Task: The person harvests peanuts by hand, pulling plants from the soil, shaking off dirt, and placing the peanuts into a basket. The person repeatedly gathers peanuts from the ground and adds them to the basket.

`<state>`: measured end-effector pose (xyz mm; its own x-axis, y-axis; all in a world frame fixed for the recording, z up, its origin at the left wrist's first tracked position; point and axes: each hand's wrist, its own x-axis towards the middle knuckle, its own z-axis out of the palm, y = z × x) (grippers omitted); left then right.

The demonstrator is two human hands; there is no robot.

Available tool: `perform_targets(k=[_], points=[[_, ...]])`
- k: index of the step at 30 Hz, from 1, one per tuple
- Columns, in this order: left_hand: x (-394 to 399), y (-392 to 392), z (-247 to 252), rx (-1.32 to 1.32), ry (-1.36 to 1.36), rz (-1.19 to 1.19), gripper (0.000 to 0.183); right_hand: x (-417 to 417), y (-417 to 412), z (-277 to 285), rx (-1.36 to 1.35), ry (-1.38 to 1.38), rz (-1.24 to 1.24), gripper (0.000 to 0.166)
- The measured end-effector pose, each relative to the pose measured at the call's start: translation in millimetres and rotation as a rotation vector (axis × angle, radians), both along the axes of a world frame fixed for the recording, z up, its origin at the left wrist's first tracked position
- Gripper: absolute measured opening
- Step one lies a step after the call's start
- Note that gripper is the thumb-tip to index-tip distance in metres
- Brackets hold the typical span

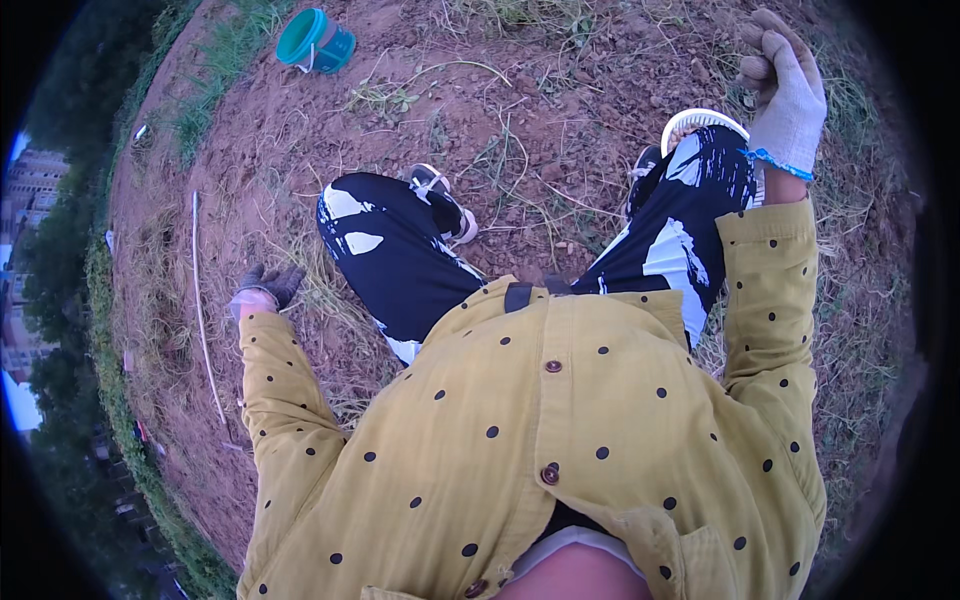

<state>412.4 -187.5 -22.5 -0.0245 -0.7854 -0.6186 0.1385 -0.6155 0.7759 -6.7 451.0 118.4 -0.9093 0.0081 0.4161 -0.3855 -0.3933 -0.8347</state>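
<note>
My left hand (268, 286), in a dark soiled glove with a pale cuff, is held out at the left over dry grass and soil. Its fingers are apart and nothing shows in them. At the upper right, my right hand (786, 94) wears a pale knit glove with a blue-edged cuff. Its fingers are loosely bent, with no object visible between them. Just left of that hand, a white slotted container (703, 118) is partly hidden behind my right knee (716, 169). Brownish contents show inside its rim.
A teal bucket (316, 41) with a white handle stands at the upper left. A long pale pole (199, 300) lies left of my left hand. Pulled vines (517, 142) and dry stems litter the reddish soil around my shoes (442, 199). Green growth (112, 337) borders the far left.
</note>
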Motion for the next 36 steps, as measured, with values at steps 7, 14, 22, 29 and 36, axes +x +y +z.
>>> perform_targets(k=[7,14,22,29,36], points=[[-207,57,64,-0.233,-0.002,-0.512,0.028,2,-33,13,0.028,0.006,-0.130,0.023],[-410,162,7,-0.403,-0.235,-1.303,0.035,-64,-56,-1,0.200,-0.107,-0.022,0.027],[-513,229,-246,-1.146,-0.763,-1.979,0.028,-173,-80,-99,0.406,-0.470,0.090,0.032],[-559,236,-321,-1.083,-0.892,-1.948,0.035,-231,-71,-121,0.681,-0.691,0.004,0.032],[-585,235,-369,-1.130,-0.962,-1.983,0.028,-305,-57,-193,0.823,-0.866,-0.005,0.033]])
